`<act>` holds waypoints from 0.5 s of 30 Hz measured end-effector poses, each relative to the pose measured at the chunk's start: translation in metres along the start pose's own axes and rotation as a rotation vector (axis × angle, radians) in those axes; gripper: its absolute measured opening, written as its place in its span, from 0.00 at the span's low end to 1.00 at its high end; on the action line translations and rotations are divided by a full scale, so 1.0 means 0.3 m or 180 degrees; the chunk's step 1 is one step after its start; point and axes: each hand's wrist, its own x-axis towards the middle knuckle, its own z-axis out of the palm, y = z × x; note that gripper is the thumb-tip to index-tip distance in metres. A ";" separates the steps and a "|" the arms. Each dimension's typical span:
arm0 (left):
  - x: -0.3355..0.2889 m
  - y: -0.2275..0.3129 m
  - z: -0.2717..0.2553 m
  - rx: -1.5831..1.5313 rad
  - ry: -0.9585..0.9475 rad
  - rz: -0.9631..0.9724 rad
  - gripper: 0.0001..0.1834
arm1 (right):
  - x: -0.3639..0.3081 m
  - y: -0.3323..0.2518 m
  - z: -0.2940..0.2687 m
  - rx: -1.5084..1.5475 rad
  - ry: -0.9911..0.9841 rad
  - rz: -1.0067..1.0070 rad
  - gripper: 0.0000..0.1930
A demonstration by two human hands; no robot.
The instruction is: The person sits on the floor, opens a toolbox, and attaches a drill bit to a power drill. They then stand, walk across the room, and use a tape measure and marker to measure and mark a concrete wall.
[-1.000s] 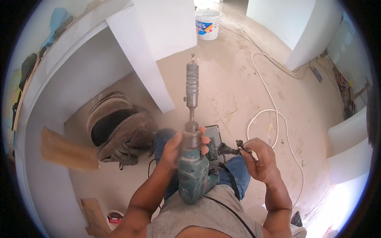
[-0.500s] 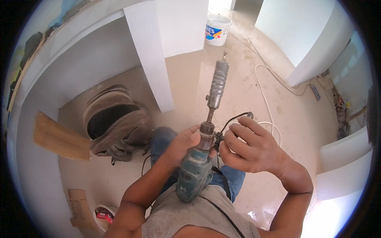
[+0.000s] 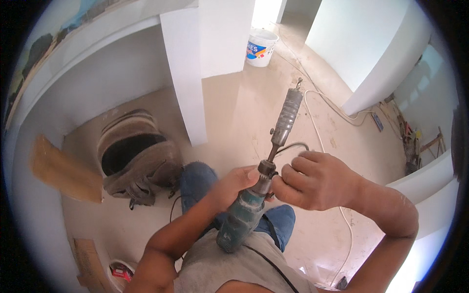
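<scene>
Drill [image 3: 244, 210] tilted further right, long axis diagonal, bit [image 3: 299, 84] pointing forward-right

Okay so from the drill [image 3: 242, 212]: left hand [image 3: 235, 184] and bag [image 3: 168, 158] to its left, right hand [image 3: 315, 180] and a cable [image 3: 351, 237] to its right, bucket [image 3: 264, 59] way out ahead.

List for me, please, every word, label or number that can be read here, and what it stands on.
White bucket: white letters on a blue label, partly legible, not copied out here.
Red packet: print too small to read.
Drill: no marking legible.
Nothing else is readable.
</scene>
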 end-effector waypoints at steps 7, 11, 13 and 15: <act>-0.059 0.046 0.048 0.0627 -0.0474 0.0172 0.34 | 0.029 0.005 -0.003 0.0154 0.0141 0.0086 0.15; -0.103 0.076 0.051 0.0797 -0.0003 0.0382 0.34 | 0.050 -0.069 0.138 0.1396 0.0819 0.1024 0.17; -0.129 0.055 0.052 0.1106 0.0533 0.0692 0.34 | 0.070 -0.185 0.209 0.2091 0.1198 0.1988 0.18; -0.149 0.047 0.041 0.1163 0.0685 0.0585 0.34 | 0.115 -0.288 0.243 0.2394 0.1487 0.2942 0.19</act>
